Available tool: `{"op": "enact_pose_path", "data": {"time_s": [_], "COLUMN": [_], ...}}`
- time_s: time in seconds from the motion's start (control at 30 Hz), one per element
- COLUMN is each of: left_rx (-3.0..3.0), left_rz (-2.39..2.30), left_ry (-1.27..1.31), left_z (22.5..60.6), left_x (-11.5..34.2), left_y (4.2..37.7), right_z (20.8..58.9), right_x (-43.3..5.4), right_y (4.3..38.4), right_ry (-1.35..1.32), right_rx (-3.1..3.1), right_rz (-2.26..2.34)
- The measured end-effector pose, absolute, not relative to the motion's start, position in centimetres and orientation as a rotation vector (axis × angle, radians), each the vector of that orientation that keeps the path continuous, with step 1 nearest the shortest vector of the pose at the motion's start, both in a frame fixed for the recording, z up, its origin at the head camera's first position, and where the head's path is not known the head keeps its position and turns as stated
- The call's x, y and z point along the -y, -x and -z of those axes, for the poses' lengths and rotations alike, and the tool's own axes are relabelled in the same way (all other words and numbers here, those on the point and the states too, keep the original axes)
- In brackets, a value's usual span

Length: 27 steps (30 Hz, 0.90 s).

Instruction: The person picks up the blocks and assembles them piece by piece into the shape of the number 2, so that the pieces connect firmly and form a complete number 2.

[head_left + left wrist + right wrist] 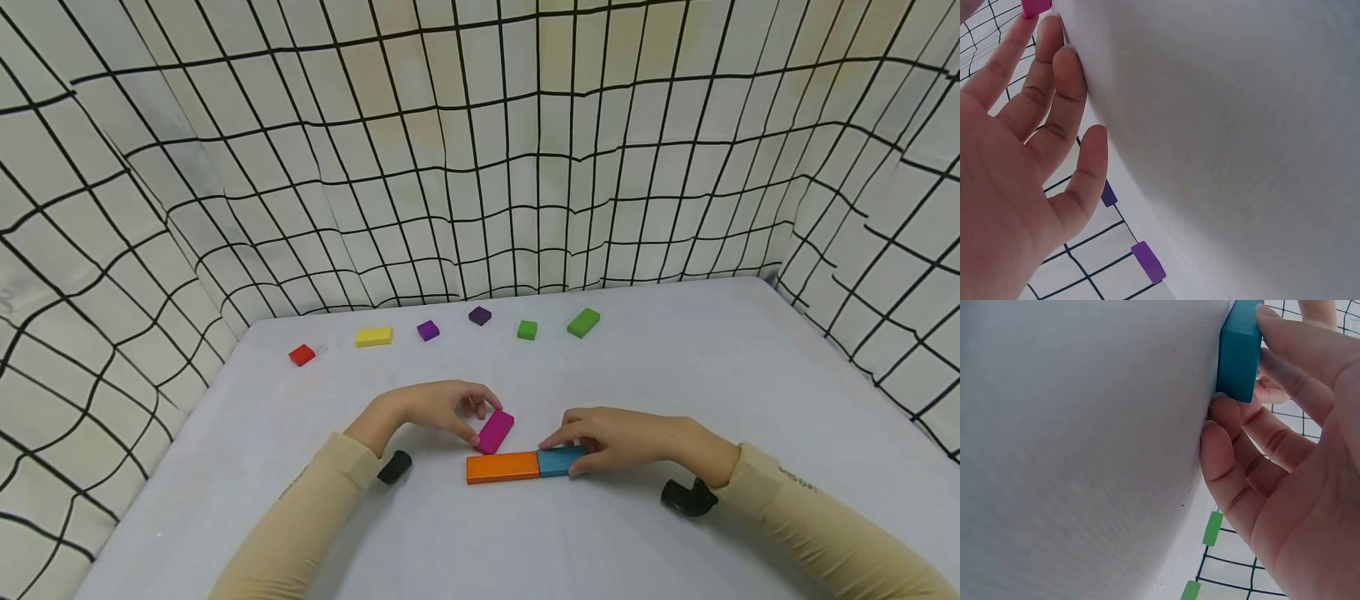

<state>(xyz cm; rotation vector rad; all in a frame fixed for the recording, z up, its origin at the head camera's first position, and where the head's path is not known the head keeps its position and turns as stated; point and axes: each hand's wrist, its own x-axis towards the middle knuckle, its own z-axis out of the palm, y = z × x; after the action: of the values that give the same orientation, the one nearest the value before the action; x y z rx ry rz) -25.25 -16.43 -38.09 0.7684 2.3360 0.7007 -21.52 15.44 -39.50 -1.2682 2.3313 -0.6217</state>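
The left hand [442, 407] pinches a magenta block [496, 432] between thumb and index finger, its other fingers loosely bent. That block lies slanted, its lower end close behind an orange block [502, 467]. Lengthwise on the white table, the orange block meets a blue block [558, 461] end to end. The right hand [622, 440] holds the blue block near its right end, thumb on the near side and fingers on the far side. In the right wrist view the blue block [1239, 356] shows between thumb and fingers. Only a corner of the magenta block [1036, 6] shows in the left wrist view.
Along the table's [675, 358] far side lie a red block [302, 355], a yellow block [373, 337], a purple block [428, 331], a dark purple block [480, 316], a small green block [527, 330] and a longer green block [583, 322]. Black-gridded white walls [487, 183] rise behind and beside it.
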Motion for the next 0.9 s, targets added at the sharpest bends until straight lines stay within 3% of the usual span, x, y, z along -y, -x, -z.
{"op": "enact_pose_path", "data": {"time_s": [0.9], "left_rx": [-2.329], "left_rz": [-0.678], "left_ry": [-0.829], "left_z": [38.1], "left_x": [16.67], "left_y": [25.42], "right_z": [39.58], "right_x": [-15.45], "right_y": [21.54], "right_ry": [1.265], "right_rx": [-2.337], "right_rz": [0.614]}}
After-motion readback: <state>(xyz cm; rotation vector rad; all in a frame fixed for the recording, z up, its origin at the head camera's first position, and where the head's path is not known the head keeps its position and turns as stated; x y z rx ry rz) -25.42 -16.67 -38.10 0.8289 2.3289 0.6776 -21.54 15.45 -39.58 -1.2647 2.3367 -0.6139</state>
